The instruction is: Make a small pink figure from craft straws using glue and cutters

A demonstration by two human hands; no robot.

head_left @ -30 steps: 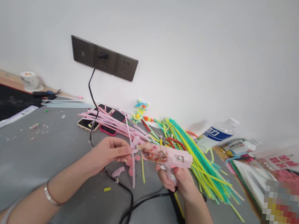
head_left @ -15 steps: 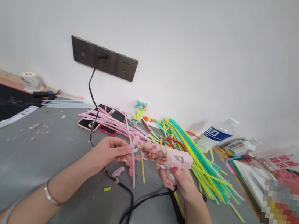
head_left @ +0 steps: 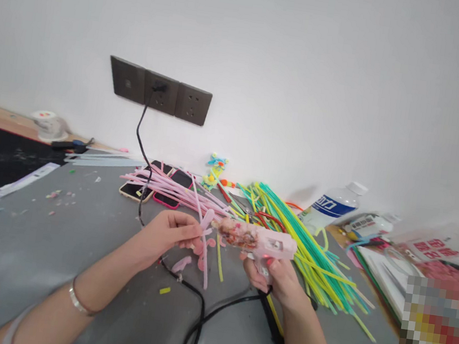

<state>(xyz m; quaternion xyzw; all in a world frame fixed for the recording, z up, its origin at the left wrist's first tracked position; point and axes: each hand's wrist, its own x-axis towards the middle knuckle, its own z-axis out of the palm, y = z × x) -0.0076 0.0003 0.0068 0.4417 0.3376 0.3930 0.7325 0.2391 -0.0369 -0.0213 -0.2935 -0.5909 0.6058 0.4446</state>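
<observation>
My right hand is wrapped round the grip of a pink glue gun, its barrel crusted with residue and a small red light glowing. The nozzle points left and almost meets a looped piece of pink pipe cleaner, which my left hand pinches between thumb and fingers. Whether nozzle and pipe cleaner touch, I cannot tell. Below them on the grey table lie coral-pink curled pieces and a small pink bent piece.
A black cord loops across the table; another stretch hangs from the wall socket. Behind my hands lie pink pipe cleaners, two phones and red-handled pliers. Green and yellow pipe cleaners and a bottle are on the right.
</observation>
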